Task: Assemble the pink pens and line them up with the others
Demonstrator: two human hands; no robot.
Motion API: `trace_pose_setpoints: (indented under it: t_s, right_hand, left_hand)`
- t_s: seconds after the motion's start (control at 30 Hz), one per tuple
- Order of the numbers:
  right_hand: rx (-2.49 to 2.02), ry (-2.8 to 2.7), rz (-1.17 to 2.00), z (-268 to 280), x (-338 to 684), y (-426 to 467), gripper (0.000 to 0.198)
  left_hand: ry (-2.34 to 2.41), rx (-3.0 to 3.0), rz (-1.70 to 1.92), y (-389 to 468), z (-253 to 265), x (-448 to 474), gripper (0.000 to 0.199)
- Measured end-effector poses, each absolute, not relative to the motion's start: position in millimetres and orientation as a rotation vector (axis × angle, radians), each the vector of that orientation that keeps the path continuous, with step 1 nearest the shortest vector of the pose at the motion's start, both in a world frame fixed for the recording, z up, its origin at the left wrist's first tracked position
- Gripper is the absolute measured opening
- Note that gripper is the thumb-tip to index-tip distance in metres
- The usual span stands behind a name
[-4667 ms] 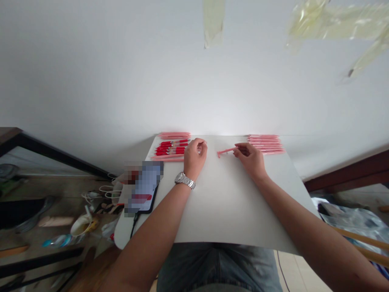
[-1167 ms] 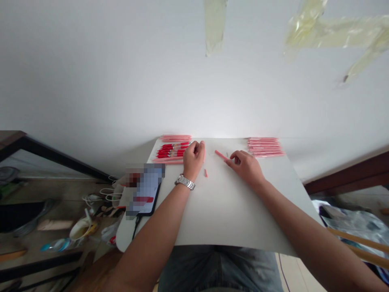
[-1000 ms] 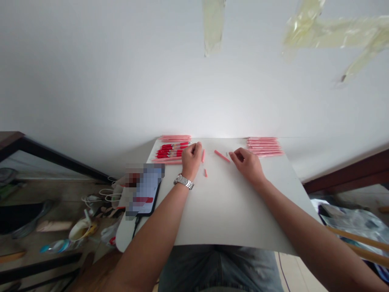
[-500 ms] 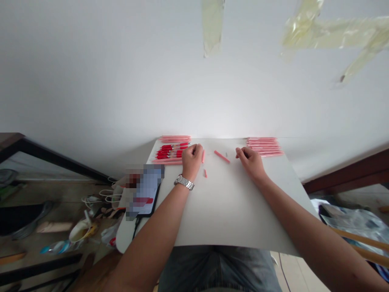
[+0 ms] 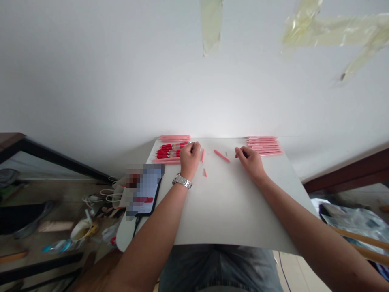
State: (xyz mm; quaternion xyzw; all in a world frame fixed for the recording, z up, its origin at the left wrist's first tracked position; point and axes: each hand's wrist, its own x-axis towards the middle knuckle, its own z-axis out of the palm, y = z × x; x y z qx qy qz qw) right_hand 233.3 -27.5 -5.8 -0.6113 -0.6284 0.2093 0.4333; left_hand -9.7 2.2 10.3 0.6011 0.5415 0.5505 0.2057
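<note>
My left hand (image 5: pixel 190 159) rests on the white table (image 5: pixel 225 202) as a closed fist, with no object showing in it. Just left of it lie several red pens (image 5: pixel 170 153), partly hidden by the hand. To its right are a short pink pen tube (image 5: pixel 203 155) and a small pink cone-shaped tip (image 5: pixel 205 173). My right hand (image 5: pixel 249 160) is also curled closed, and nothing sticks out of it. A longer pink pen barrel (image 5: pixel 222 156) lies slanted between the hands, beside a tiny grey spring-like piece (image 5: pixel 226 153). Behind the right hand is a row of pink pen barrels (image 5: pixel 264 146).
More pink barrels (image 5: pixel 175 138) lie at the table's back left, others (image 5: pixel 165 161) in front of the red pens. A phone (image 5: pixel 148 190) with a cable lies at the left edge. The wall (image 5: pixel 121 73) rises behind the table; a wooden chair part (image 5: pixel 361 239) is at right.
My left hand has shifted very slightly left, along with a small movement of the camera. The right hand and the pen parts stay in place.
</note>
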Motion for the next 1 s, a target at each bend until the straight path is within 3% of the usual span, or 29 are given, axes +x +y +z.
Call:
trace_pose_setpoints:
  t_s: [0.23,0.63,1.0]
  right_hand:
    - [-1.532,-1.594,0.499,-7,232,-27,0.048]
    - [-1.452,-1.784,0.346,-12,226,-27,0.023]
    - [-1.453,-1.886,0.313,-18,225,-28,0.023]
  left_hand:
    - [1.55,1.688,1.572,2,17,-14,0.046]
    - [1.592,1.637,1.622,7,18,-23,0.046]
    - [1.596,1.648,1.588,3,16,-14,0.048]
